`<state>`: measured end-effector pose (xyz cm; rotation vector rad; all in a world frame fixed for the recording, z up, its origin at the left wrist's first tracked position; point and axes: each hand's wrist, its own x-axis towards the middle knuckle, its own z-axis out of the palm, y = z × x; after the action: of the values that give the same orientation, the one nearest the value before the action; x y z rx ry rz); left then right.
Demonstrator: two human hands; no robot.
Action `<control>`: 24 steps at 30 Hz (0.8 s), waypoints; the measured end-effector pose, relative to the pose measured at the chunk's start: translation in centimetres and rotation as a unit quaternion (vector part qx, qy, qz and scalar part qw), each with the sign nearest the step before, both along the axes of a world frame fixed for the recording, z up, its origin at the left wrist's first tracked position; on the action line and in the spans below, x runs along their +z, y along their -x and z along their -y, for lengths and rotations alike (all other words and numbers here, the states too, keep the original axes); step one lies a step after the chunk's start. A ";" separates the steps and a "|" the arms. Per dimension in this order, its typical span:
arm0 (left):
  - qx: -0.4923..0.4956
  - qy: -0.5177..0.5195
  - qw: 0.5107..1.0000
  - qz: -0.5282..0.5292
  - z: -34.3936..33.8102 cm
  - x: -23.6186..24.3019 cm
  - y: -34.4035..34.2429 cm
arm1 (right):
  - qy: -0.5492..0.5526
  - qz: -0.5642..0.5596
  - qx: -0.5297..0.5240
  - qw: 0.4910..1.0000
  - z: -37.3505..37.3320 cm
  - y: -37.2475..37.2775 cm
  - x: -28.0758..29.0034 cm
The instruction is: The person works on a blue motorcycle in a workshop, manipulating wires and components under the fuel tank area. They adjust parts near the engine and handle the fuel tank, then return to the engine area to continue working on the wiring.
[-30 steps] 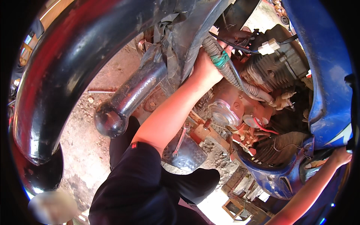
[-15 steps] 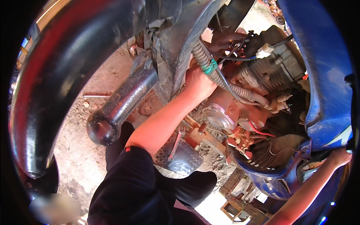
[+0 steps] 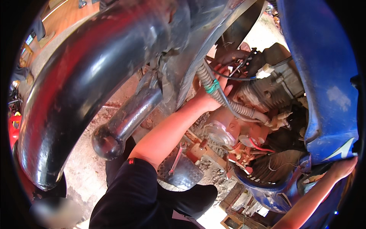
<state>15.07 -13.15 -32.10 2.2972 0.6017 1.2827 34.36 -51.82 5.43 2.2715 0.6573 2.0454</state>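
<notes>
My left hand [image 3: 210,98] reaches into the frame of a motorcycle-like vehicle, behind a ribbed hose [image 3: 207,78] wrapped with green tape. Its fingers show past the hose, apart, close to thin dark cables and the finned engine [image 3: 267,89]; the hose covers part of the palm. At the right rim, my right hand [image 3: 343,168] is closed by the lower edge of a blue body panel [image 3: 324,76]; what its fingers hold is hidden. Below my left forearm, an open-end wrench [image 3: 177,159] lies on a dark textured footplate [image 3: 185,173].
A long glossy black mudguard [image 3: 103,65] fills the upper left. Beside it a black cylinder with a rounded end [image 3: 122,122] juts toward my left arm. A white connector [image 3: 264,71] hangs by the engine. Red wire [image 3: 261,148] and a blue lower fairing [image 3: 263,194] lie under it.
My left hand has pushed a little farther past the hose, and its fingers now show spread beyond it. The view has shifted slightly. My right hand stays by the blue panel.
</notes>
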 end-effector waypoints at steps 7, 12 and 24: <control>0.050 -0.040 0.996 0.063 0.0 -0.5 -1.4 | -0.031 0.035 0.106 0.993 -1.4 -0.5 0.0; -0.116 0.380 0.878 0.269 0.1 -0.1 -1.3 | -0.183 -0.117 0.251 0.943 -5.0 1.5 -1.6; -0.233 0.413 0.777 0.415 -0.6 0.3 1.1 | 0.069 0.085 -0.023 0.994 3.5 -9.5 1.5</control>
<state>13.95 -12.59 -31.85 0.9161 0.1688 1.2502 43.84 -55.37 6.95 1.9938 0.7023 2.0726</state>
